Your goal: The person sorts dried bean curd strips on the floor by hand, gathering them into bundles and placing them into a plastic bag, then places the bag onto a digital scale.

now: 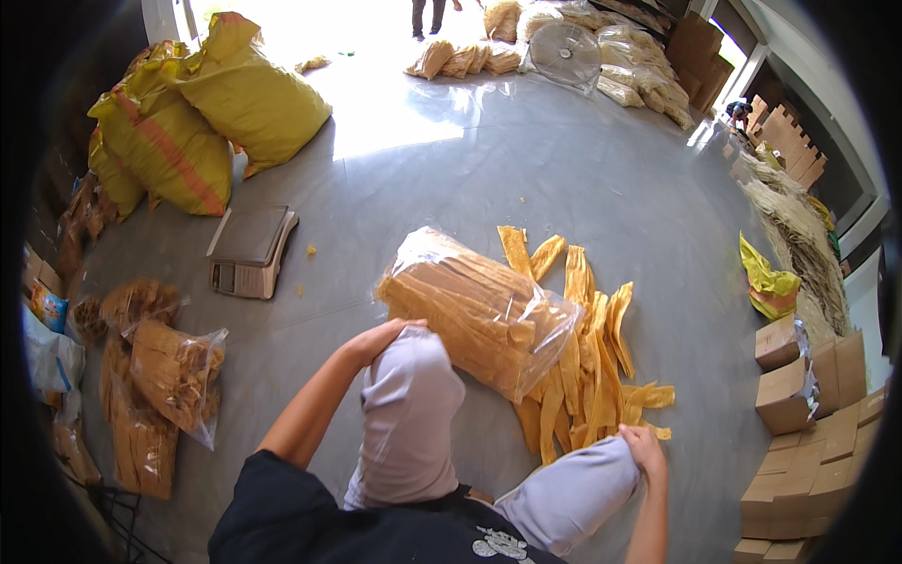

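My left hand [384, 340] rests on my left knee, holding nothing. My right hand [643, 445] lies curled over my right knee; its fingertips are hidden, so I cannot tell whether it grips the trouser cloth. Between and beyond my knees, a clear plastic bag [479, 303] full of long yellow-brown dried strips lies on its side on the floor. Its near right end overlaps a loose heap of similar flat strips [592, 352], some fanned out towards my right knee. Neither hand touches the bag's contents or the loose strips.
A digital scale [250, 250] stands left, before large yellow sacks [261, 99]. Bags of brown strips [173, 374] lie nearer. Cardboard boxes [786, 398] and pale fibre bundles [793, 218] line the right. At the back are a fan [565, 53], filled bags [458, 60] and a person's legs [428, 15].
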`<state>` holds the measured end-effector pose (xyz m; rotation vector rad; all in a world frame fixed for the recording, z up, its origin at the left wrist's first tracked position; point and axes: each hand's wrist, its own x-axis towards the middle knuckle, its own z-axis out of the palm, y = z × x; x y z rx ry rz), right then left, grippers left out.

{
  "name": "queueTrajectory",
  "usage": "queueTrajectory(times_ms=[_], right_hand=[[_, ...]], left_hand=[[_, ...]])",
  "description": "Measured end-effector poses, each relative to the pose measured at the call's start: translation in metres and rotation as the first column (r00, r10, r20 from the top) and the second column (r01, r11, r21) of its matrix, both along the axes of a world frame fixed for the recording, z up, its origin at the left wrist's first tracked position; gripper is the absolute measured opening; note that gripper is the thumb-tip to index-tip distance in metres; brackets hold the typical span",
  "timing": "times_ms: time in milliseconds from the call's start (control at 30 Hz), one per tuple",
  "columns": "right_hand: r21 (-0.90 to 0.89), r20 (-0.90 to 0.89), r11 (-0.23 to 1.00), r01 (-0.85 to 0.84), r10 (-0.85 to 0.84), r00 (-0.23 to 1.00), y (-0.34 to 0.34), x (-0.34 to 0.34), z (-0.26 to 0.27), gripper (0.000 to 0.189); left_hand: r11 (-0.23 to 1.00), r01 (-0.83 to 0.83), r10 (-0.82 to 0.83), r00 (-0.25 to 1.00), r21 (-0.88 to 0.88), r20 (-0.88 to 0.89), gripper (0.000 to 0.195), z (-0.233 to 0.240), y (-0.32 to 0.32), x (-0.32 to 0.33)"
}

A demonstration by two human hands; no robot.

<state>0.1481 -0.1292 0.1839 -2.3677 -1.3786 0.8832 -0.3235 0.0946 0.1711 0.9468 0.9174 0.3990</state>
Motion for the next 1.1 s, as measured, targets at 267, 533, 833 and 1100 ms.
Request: queueTrajectory(times_ms=[267,533,833,1100], right_hand=[[-0.106,-0.219,0.993,0.043,-0.065,0.973,0.029,0.007,-0.015,0.029],[-0.127,-0.422,0.963,0.238,-0.270,0.865,0.026,-0.025,0.010,0.023],[-0.010,-0.455,0.895,0.445,-0.401,0.796,-0.002,-0.095,0.046,0.022],[0.272,-0.454,0.809,0.521,-0.370,0.811,0.005,-0.141,0.030,0.018]], left_hand=[[0.910,0.401,-0.403,0.915,-0.108,0.007,0.031,-0.024,0.044,-0.051],[0.528,0.827,-0.844,0.484,-0.193,-0.232,0.037,-0.030,0.118,0.009],[0.382,0.896,-0.924,0.363,-0.227,-0.123,0.039,-0.052,0.147,0.015],[0.541,0.840,-0.835,0.531,-0.038,-0.143,0.042,-0.007,0.138,-0.052]])
